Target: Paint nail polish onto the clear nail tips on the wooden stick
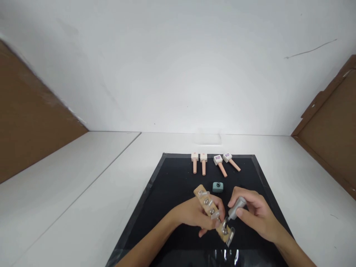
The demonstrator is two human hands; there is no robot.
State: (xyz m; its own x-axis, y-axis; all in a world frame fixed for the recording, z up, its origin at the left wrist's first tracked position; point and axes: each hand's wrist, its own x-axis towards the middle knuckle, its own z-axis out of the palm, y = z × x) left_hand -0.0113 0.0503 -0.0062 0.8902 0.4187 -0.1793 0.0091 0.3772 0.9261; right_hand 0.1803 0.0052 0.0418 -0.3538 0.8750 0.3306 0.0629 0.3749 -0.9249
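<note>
My left hand [197, 215] is closed around a wooden strip [208, 209] that carries several metal knobs with clear false nail tips on them. The strip slants down to the right. Between the thumb and fingers of my right hand [256, 213] is a nail polish brush [237, 208] with a silver cap handle. Its tip points down at a nail tip near the strip's lower end; whether it touches cannot be made out. Just beyond the hands stands an uncapped teal nail polish bottle [218, 187], its dark round mouth facing up.
At the back of the black mat [172, 185] lie several white bottles with peach caps, among them a left one [194, 157] and a right one [228, 158]. A clear tray [208, 139] sits behind on the white table. Brown cardboard panels [36, 111] flank both sides.
</note>
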